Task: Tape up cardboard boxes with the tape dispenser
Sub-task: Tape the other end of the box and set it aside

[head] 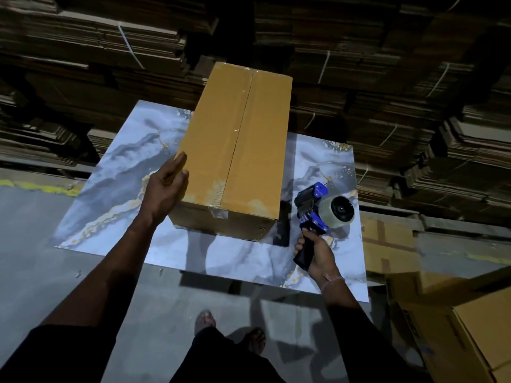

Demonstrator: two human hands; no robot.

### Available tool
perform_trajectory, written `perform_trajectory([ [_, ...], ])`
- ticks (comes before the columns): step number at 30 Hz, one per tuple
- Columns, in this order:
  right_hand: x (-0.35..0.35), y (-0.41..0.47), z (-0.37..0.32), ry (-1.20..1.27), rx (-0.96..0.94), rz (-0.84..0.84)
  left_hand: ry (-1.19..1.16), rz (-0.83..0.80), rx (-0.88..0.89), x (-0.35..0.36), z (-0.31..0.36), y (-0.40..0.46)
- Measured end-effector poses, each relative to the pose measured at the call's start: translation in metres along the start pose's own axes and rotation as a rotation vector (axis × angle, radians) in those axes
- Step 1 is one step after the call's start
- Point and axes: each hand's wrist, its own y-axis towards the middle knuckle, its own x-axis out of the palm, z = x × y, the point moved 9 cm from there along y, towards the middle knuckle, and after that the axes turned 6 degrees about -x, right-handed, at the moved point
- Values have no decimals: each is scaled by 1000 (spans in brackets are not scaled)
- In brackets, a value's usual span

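Head view shows a long, rectangular, tan cardboard box (237, 150) lying closed on a marble-patterned worktop (116, 189), its far end reaching past the worktop's back edge. The two top flaps meet in a straight seam down the middle, and a strip of clear glossy tape runs along that seam, catching small glints of light and folding over the near end onto the front face. The cardboard is smooth and matte, with crisp corners and a paler, scuffed patch near the front edge.

The left hand (166, 186) lies against the box's near left top edge, fingers straight and together, holding nothing. The right hand (315, 255) is wrapped round the black grip of a blue and black handheld tape dispenser (318, 211), which sits just right of the box's near corner, above the worktop. Its roll of clear tape (336, 210) is a fat, cloudy cylinder on a black hub, facing right, and the blue plastic frame rises at the head of the tool.

The worktop is a flat, glossy slab printed in swirling grey, white and gold veins, standing on a grey concrete floor (36, 244) with a worn yellow line at the left. More tan cardboard boxes (475, 341) sit at the lower right. Behind, tall stacks of flattened brown corrugated sheets (387, 64) tied with pale string fill the dim background. A sandalled foot (205, 322) shows below.
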Motion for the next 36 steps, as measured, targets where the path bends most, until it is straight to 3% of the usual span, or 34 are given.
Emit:
perform_trajectory([
  [12, 145, -90, -97, -323, -259, -211, 40, 7, 43, -2, -2, 6],
  [18, 221, -104, -71, -484, -256, -345, 75, -44, 80, -3, 10, 0],
  [22, 258, -101, -44, -590, -205, -393, -26, -44, 57, -11, 16, -9],
  [36, 304, -89, 1, -736, -96, -429, -271, 249, 94, -38, 55, -24],
])
